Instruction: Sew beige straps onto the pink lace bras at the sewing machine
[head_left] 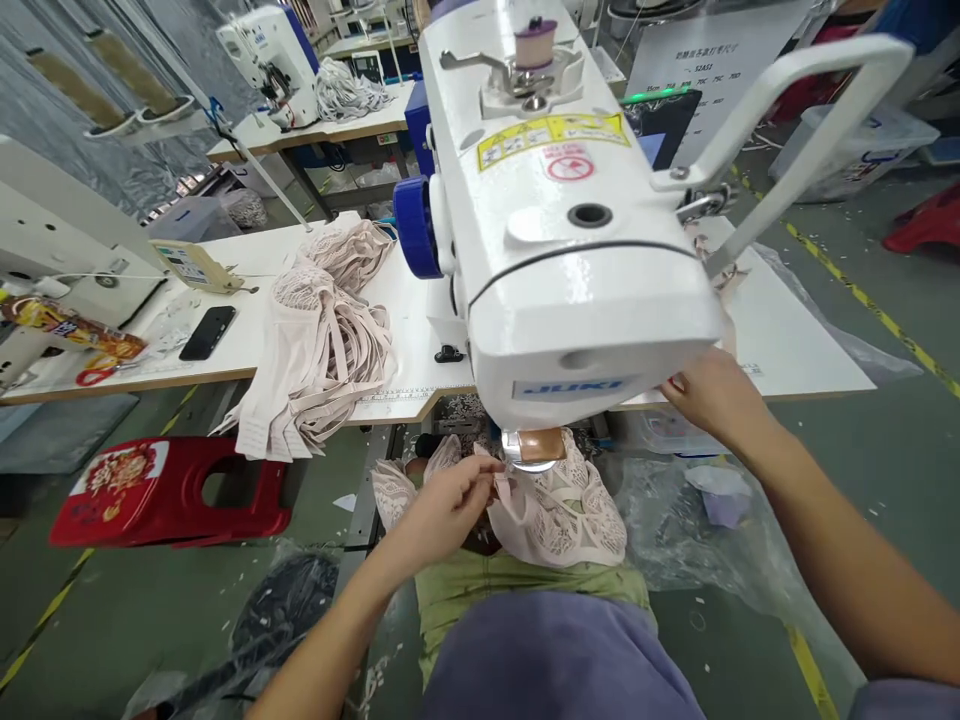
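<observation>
My left hand (454,497) is in front of the sewing machine (592,300), with thumb and fingertips pinched on the edge of a pale pink lace bra (562,515). The bra hangs over my lap, just below the machine's needle area. The needle itself is hidden by the machine head. My right hand (709,395) reaches to the right of the head at the table edge, its fingers mostly hidden behind it. A small red spot shows by its fingertips, too small to name. Pale pink fabric lies just beyond that hand.
A pile of pale pink bras (322,330) hangs over the front edge of the white table (405,290) on the left. Further left are a black phone (208,333), a drink bottle (71,325) and orange-handled scissors (97,372). A red stool (172,490) stands below.
</observation>
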